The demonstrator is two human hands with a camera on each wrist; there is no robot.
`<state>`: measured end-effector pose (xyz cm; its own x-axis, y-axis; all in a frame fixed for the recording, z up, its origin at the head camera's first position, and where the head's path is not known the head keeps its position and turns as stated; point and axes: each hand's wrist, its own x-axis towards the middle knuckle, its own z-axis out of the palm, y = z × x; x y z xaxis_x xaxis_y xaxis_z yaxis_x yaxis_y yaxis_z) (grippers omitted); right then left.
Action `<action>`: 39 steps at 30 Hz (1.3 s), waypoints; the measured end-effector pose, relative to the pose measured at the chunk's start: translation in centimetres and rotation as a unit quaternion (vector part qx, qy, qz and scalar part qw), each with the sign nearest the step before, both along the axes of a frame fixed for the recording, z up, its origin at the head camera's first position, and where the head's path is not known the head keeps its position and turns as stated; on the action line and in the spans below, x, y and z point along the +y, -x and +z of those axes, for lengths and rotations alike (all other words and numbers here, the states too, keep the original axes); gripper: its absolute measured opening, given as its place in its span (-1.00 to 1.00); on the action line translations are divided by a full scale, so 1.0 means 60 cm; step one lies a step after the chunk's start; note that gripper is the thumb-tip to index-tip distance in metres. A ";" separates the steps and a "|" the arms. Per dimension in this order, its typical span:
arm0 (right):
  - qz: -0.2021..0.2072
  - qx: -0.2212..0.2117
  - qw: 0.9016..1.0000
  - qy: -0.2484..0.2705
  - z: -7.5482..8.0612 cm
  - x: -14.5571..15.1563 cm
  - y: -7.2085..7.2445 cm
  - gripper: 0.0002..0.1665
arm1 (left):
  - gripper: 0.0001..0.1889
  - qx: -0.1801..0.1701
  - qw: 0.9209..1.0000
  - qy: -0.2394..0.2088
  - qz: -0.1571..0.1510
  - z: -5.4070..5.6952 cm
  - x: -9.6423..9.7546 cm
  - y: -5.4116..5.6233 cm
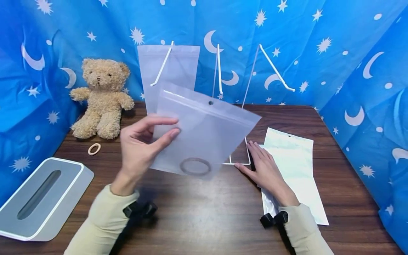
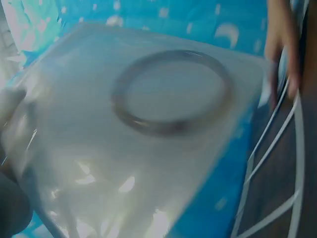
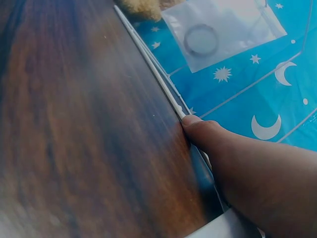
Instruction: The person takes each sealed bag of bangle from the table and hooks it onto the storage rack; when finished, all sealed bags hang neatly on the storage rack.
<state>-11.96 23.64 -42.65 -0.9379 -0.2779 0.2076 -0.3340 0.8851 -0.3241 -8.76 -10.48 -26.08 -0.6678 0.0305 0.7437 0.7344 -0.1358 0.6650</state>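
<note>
My left hand [image 1: 140, 145] pinches a translucent zip bag [image 1: 204, 131] by its side edge, with thumb and forefinger on it. The bag is tilted and has a round hole by its zip strip. Near its lower edge inside shows a dark ring like a bangle [image 2: 168, 128]. My right hand [image 1: 262, 164] rests on the base of a white wire rack [image 1: 239, 164], fingers extended, thumb [image 3: 198, 126] touching the wire. Another zip bag [image 1: 169, 58] hangs on the rack's left hook, partly hidden by the held bag; it shows a ring in the right wrist view.
White pouches [image 1: 293, 166] lie on the table at the right, partly beneath my right forearm. A teddy bear [image 1: 103, 92] sits at the back left, with a small pale ring [image 1: 90, 152] in front. The grey-topped tissue box [image 1: 63, 187] stands at the near left.
</note>
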 end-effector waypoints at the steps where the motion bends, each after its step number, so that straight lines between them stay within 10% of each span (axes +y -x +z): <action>1: 0.003 0.001 1.000 -0.001 0.000 0.000 0.000 0.08 | -0.77 -0.014 1.000 -0.016 0.008 -0.009 0.012 0.003; 12: 0.016 0.005 1.000 -0.016 -0.005 0.005 0.000 0.05 | -0.75 -0.091 0.992 -0.081 0.020 -0.064 0.073 0.039; 27: -0.005 -0.001 1.000 -0.001 -0.002 0.003 -0.001 0.10 | -0.77 -0.079 0.992 -0.070 0.062 -0.059 0.089 0.079; 39: -0.008 -0.001 1.000 -0.003 -0.003 0.001 0.000 0.12 | -0.78 -0.128 0.980 -0.139 0.062 -0.051 0.124 0.197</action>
